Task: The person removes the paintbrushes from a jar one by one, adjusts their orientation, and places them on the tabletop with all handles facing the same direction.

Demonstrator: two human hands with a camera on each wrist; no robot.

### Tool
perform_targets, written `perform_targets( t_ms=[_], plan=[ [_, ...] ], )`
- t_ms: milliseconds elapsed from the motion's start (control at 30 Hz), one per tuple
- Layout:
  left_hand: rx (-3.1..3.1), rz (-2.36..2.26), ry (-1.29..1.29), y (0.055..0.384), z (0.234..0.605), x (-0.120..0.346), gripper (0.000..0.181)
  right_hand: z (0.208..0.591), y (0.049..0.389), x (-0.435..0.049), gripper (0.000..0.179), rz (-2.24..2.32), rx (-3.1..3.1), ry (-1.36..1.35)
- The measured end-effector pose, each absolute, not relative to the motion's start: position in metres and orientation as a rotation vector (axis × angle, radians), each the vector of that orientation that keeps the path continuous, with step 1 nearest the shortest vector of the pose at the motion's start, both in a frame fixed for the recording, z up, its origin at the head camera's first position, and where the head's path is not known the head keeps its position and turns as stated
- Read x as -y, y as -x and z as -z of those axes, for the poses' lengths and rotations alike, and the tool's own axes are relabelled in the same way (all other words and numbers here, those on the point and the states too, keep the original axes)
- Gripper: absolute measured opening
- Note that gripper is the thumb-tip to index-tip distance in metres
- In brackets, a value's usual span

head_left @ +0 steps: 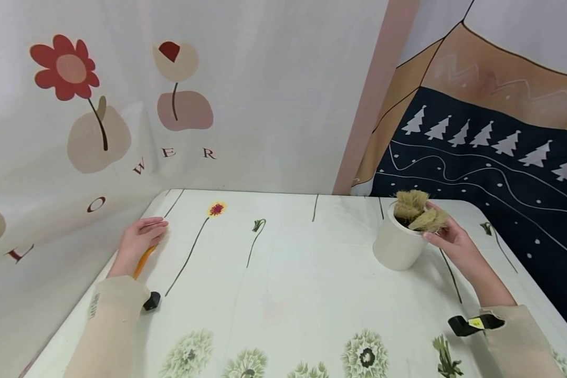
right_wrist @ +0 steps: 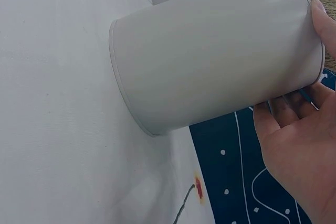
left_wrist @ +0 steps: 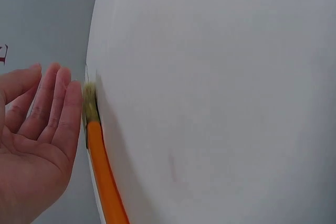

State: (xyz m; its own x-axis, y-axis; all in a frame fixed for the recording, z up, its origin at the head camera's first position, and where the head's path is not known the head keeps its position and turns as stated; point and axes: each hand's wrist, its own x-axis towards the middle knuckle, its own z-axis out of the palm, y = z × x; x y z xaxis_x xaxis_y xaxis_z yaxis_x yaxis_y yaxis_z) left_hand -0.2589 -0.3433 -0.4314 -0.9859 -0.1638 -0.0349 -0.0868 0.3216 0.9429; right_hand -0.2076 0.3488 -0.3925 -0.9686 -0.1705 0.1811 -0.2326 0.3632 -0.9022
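Observation:
On the left of the table, an orange-handled brush (left_wrist: 105, 174) lies beside my left hand (head_left: 144, 239), its pale bristles level with the fingertips. In the left wrist view the fingers are extended and the palm holds nothing. At the right, my right hand (head_left: 458, 249) grips a white cylindrical pot (head_left: 397, 247) near its rim. The thumb lies at the rim in the right wrist view, with the other fingers along the pot's side, partly hidden behind it. Tufts of tan brush bristles (head_left: 411, 205) stick up out of the pot; what lies below them is hidden inside.
The white tablecloth (head_left: 288, 294) carries printed flowers and stems. A pale curtain (head_left: 264, 94) with flower shapes and letters hangs behind and left. Dark blue cloth with printed white trees (head_left: 482, 134) borders the right side. Black straps (head_left: 474, 324) show at both wrists.

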Motion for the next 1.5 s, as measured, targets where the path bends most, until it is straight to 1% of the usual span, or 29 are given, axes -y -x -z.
perform_targets(
  t_ms=[200,433,567,967,1267,1500],
  plan=[
    [2.389,1.909,-0.201,0.265,0.430,0.332,0.050,0.392,0.207,-0.348,0.066,-1.697,2.554,-0.357],
    [2.557,1.726,-0.173,0.271,0.426,0.312,0.045,0.393,0.207,-0.349,0.066,-1.686,2.556,-0.352],
    [2.596,1.706,-0.155,0.276,0.424,0.299,0.044,0.395,0.208,-0.350,0.065,-1.679,2.550,-0.362],
    [2.637,1.690,0.014,0.291,0.415,0.259,0.046,0.396,0.209,-0.350,0.065,-1.661,2.552,-0.376],
    [2.568,1.801,0.188,0.295,0.400,0.219,0.041,0.395,0.209,-0.348,0.065,-1.680,2.553,-0.347],
    [2.523,1.836,0.272,0.296,0.388,0.186,0.040,0.393,0.207,-0.347,0.065,-1.684,2.563,-0.329]
  ],
)
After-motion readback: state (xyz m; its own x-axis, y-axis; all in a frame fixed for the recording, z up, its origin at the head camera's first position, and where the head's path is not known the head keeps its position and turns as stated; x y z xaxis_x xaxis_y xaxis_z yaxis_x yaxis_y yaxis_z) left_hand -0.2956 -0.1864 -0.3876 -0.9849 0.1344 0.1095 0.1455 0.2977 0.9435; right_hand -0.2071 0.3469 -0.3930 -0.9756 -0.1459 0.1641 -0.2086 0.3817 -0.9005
